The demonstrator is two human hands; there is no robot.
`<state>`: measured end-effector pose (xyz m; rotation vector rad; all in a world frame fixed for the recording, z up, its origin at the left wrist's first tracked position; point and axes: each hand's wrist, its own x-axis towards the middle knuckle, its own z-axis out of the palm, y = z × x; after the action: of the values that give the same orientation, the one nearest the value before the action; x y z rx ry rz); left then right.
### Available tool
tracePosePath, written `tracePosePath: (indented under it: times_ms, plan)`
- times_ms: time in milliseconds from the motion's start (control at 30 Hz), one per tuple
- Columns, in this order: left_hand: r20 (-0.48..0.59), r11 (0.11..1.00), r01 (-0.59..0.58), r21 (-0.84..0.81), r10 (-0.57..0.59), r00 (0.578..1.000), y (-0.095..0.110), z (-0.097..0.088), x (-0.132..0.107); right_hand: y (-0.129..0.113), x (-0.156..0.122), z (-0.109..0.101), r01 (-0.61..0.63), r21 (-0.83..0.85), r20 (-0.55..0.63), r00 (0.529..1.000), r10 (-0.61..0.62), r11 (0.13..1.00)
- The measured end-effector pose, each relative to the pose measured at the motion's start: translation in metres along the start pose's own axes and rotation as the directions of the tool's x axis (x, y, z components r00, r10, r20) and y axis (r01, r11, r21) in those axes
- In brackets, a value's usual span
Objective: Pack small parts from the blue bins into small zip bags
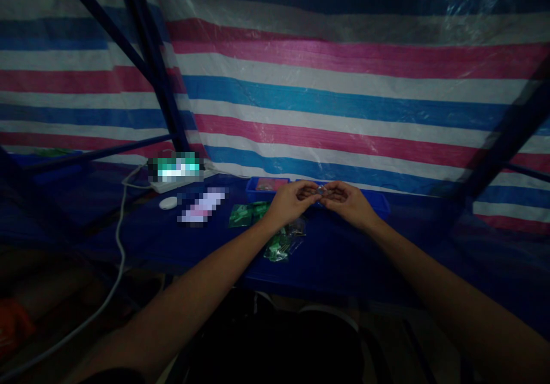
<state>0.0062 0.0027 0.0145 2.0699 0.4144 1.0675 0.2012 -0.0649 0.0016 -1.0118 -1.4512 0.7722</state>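
My left hand (295,198) and my right hand (349,203) meet above the blue table (344,258), fingers curled and thumbs nearly touching. Between their fingertips is a small shiny, clear-looking piece (321,190); its kind is too small and dark to make out. Behind the hands stands a blue tray (381,203), partly covered by them. Small clear bags with green contents (241,215) lie left of my left hand. More bags (277,250), some with thin metal-looking pieces, lie below my left wrist.
Another blue tray (250,189) holds a pinkish packet. Further left are a white round disc (168,203), a blurred-out flat item (203,205) and a white power strip (165,185). A white cable (121,241) hangs over the table edge. Blue frame posts (165,103) and striped sheeting (344,103) stand behind.
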Motion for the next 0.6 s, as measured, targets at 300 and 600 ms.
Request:
tracePosePath:
  times_ms: [300,600]
  plan:
    - [0.006,0.991,-0.015,0.135,0.014,1.0,0.004,-0.002,-0.002,-0.004,-0.001,0.004,-0.002,-0.029,-0.045,0.999,0.001,1.0]
    - [-0.008,0.999,0.038,0.004,-0.038,0.999,-0.009,-0.003,0.004,-0.002,0.001,0.002,0.036,-0.067,-0.03,0.999,-0.038,0.997]
